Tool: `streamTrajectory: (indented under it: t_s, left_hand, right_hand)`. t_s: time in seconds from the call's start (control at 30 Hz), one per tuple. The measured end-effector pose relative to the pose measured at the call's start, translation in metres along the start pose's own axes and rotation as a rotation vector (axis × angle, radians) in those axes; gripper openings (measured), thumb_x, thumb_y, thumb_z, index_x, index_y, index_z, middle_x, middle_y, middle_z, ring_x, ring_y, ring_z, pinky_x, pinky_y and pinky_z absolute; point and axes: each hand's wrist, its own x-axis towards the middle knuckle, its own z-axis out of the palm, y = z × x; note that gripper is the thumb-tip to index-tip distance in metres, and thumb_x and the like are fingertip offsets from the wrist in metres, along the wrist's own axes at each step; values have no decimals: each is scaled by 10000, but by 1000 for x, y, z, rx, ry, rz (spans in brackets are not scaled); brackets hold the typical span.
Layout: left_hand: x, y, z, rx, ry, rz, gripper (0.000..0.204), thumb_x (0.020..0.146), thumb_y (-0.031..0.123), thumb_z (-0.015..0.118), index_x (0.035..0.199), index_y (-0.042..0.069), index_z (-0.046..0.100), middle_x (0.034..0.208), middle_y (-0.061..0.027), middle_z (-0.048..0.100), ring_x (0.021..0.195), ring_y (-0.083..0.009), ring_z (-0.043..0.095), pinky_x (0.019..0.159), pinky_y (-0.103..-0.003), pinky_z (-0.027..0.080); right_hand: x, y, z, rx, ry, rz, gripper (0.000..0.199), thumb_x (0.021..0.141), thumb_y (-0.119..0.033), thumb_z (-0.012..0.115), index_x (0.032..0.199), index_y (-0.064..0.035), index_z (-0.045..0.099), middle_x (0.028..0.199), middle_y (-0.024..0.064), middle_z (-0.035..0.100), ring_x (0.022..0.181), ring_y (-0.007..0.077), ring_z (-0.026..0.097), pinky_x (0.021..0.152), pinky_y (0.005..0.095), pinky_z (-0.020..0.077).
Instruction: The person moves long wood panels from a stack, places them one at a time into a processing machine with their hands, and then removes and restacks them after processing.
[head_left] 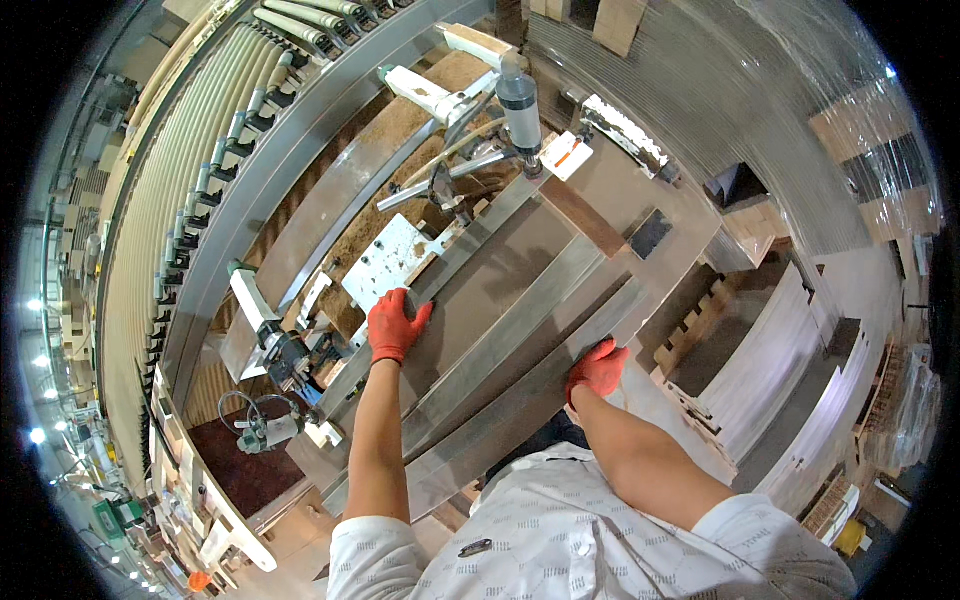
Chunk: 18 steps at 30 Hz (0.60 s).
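Note:
My left hand [397, 325] wears a red glove and lies with its thumb apart at the far long grey strip [493, 230], beside a white metal plate [388, 262] of the machine. My right hand [598, 370], also gloved in red, is closed around the outer edge of the nearest long grey board [500, 405]. Its fingertips are partly hidden. Between the two hands, a middle grey board [510, 330] lies lengthwise across the brown-grey worktable [505, 265]. The boards run diagonally from lower left to upper right.
A grey cylinder unit [520, 108] stands at the table's far end, near a brown block [583, 217]. Sawdust covers the machine bed. A roller conveyor [185, 170] curves along the left. Stacked panels [680, 90] stand at upper right, white boards [775, 360] at right.

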Motion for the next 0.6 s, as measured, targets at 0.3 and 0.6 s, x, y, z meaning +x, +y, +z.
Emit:
streamTrajectory:
  t_s: [0.3, 0.6]
  left_hand:
    - [-5, 3, -7, -35, 5, 8, 561, 894, 557, 785, 1136, 63, 676, 1033, -151, 716, 972, -364, 704, 829, -488, 554]
    - [1, 6, -12, -33, -24, -14, 552, 894, 541, 787, 1132, 56, 676, 1062, -158, 709, 996, -364, 692, 857, -486, 552]
  right_hand:
    - [-3, 11, 10, -100, 78, -12, 543, 1070, -522, 458, 1298, -54, 614, 1133, 282, 735, 1033, 543, 671, 859, 613, 522]
    - [0, 12, 15, -55, 100, -61, 539, 1071, -550, 420, 1219, -60, 592, 1130, 317, 709, 1060, 568, 645, 879, 646, 485]
